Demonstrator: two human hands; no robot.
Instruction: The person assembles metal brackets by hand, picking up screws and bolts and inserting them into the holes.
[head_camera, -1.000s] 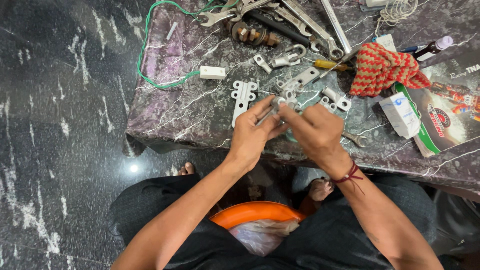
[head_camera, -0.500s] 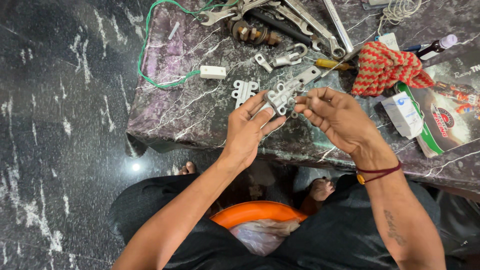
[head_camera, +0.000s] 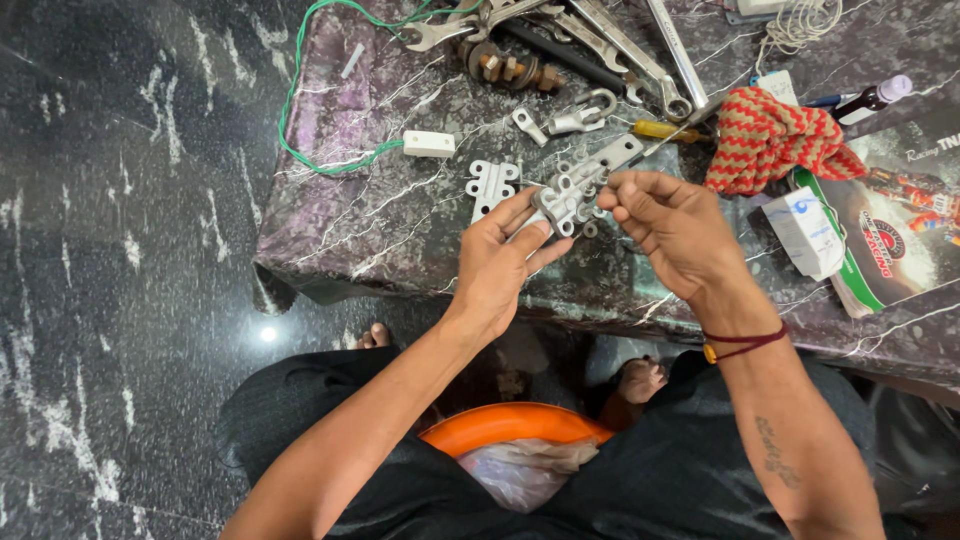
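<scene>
My left hand holds a small silver metal bracket between thumb and fingers, just above the near edge of a marbled stone table. My right hand is beside it on the right, palm up, with its fingertips pinched close to the bracket; whether something tiny sits between them I cannot tell. A flat silver hinge-like plate lies on the table just beyond my left hand. More silver brackets lie behind the held piece.
Several spanners and rusty bolts lie at the table's far side. A green wire loops to a white block. A red zigzag cloth, white packet, screwdriver and printed box sit right. An orange basin is between my legs.
My hands were pressed together over the bracket. They have drawn apart: the left keeps the bracket, and the right has turned palm up and shifted right.
</scene>
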